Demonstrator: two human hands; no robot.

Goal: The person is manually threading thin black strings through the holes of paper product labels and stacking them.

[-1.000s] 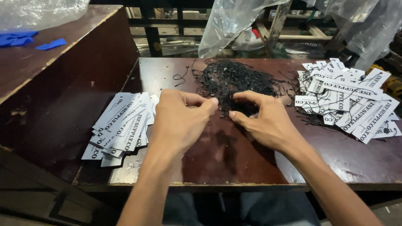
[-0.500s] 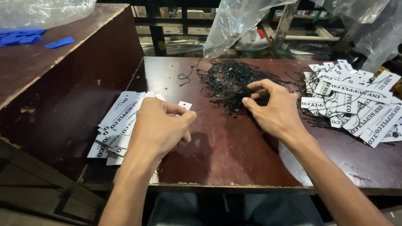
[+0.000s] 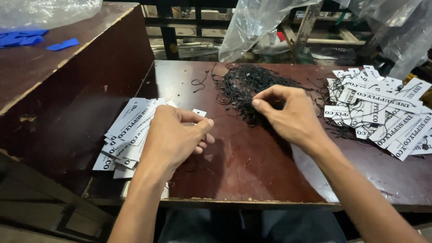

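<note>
My left hand (image 3: 173,137) pinches a white paper tag (image 3: 199,112) above a fanned stack of white printed tags (image 3: 128,132) at the table's left. My right hand (image 3: 290,117) reaches into a tangled heap of thin black strings (image 3: 247,83) at the middle back of the dark red table (image 3: 252,180), thumb and forefinger closed on strands of it. A second spread of white printed tags with strings (image 3: 382,110) lies to the right of that hand.
A tall dark wooden partition (image 3: 76,90) borders the table on the left, with blue scraps (image 3: 63,44) on top. Clear plastic bags (image 3: 256,24) hang behind the table. A loose black string (image 3: 199,82) lies apart from the heap.
My hands were together at the string heap; the left has pulled back left with a tag, and the right has stayed at the strings.
</note>
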